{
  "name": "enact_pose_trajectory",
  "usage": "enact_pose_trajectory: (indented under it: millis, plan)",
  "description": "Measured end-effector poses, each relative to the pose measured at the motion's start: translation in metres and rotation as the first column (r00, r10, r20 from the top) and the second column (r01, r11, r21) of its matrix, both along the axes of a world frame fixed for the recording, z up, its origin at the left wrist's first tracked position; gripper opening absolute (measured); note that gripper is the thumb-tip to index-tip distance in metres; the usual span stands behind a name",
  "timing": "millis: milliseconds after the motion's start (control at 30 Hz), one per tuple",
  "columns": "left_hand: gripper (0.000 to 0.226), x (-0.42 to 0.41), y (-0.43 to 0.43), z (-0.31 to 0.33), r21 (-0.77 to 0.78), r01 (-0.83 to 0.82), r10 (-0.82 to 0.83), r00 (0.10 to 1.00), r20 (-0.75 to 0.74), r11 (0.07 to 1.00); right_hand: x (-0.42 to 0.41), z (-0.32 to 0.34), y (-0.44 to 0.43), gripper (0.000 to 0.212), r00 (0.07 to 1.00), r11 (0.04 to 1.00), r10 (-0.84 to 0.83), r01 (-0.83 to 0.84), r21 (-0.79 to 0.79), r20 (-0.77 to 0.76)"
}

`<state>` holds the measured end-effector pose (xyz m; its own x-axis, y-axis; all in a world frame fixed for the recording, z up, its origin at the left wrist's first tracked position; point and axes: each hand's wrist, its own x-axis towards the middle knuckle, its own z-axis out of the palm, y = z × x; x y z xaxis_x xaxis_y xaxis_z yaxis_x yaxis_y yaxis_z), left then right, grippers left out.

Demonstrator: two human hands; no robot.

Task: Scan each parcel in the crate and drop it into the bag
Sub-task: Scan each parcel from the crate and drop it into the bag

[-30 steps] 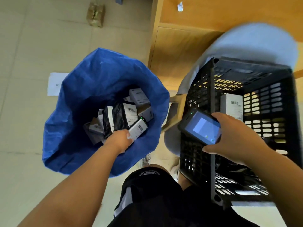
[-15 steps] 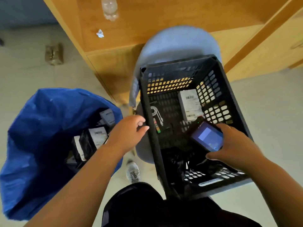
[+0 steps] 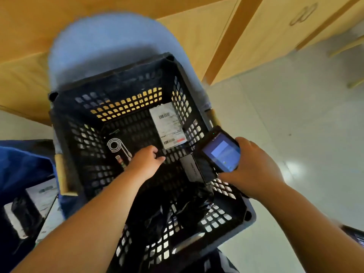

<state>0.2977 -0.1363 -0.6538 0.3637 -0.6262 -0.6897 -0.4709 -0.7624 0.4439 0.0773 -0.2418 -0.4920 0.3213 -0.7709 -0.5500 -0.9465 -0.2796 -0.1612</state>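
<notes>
A black lattice crate (image 3: 65, 123) fills the middle of the view. Inside it a white-labelled parcel (image 3: 168, 125) leans against the far right wall. A dark flat parcel (image 3: 191, 169) and a black plastic-wrapped parcel (image 3: 189, 209) lie on the crate floor. A packet with a coiled white cable (image 3: 118, 148) rests at the left wall. My left hand (image 3: 146, 161) reaches down into the crate, empty, fingers loosely apart, just short of the white parcel. My right hand (image 3: 254, 168) holds the handheld scanner (image 3: 221, 152) over the crate's right rim, screen lit. The blue bag (image 3: 23, 168) is at the left edge.
The crate rests on a pale blue chair (image 3: 110, 44). Wooden cabinets (image 3: 256, 32) stand behind it. Pale tiled floor (image 3: 295, 125) lies to the right. Parcels show inside the bag (image 3: 21, 213) at the lower left.
My left hand let the parcel go in the bag and moved right, over the rim and down into the crate. The view swung from the bag to the crate. The scanner stays in my right hand.
</notes>
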Motion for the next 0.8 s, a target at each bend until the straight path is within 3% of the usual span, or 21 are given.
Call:
enact_pose_trajectory:
  millis: [133,433,567,700,800]
  plan:
    - [0.065,-0.001,-0.033,-0.052,0.051,-0.117,0.119,0.992,-0.039,0.992,0.012,-0.021,-0.027,0.075,0.998,1.000,0.018,-0.016,-0.026,0.056]
    - [0.061,-0.012,-0.078,-0.121,0.074,-0.360,0.367,0.919,-0.141,0.930,0.020,-0.056,-0.048,0.092,0.965,0.997,0.062,-0.050,-0.053,0.255]
    - [0.039,-0.016,-0.083,-0.126,-0.018,-0.595,0.585,0.794,-0.167,0.803,0.018,-0.057,-0.049,0.092,0.952,0.998,0.061,-0.053,-0.034,0.301]
    - [0.025,-0.018,-0.081,-0.128,-0.057,-0.676,0.658,0.730,-0.186,0.735,0.018,-0.058,-0.049,0.093,0.952,0.997,0.070,-0.060,-0.042,0.298]
    - [0.030,-0.016,-0.079,-0.126,-0.053,-0.745,0.716,0.656,-0.238,0.665,0.017,-0.057,-0.047,0.093,0.952,0.996,0.087,-0.073,-0.056,0.295]
